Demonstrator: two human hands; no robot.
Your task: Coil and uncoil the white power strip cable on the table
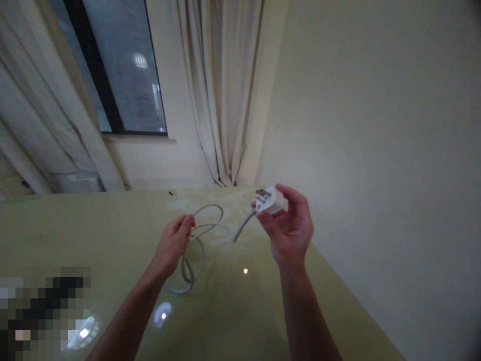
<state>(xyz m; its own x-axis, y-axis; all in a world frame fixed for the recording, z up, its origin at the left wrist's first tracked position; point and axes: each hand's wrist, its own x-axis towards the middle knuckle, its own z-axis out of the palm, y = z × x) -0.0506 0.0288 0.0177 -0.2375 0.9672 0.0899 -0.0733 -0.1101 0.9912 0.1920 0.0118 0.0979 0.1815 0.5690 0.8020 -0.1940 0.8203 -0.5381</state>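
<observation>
Glossy yellow-green table point(225, 316), sm. dark bit point(171, 193) nr. far edge, pale cord point(190, 279) in loops, poss. touching top

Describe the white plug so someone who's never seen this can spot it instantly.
Find the glossy yellow-green table. Above it, the right hand holds the white plug. Unlike the thin, looped cable at the left hand, it is a chunky block with metal prongs showing.

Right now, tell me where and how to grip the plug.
Probably best by the plug's body, coming from the right, as the right hand holds it: the prongs and cord lie toward its left.
</observation>
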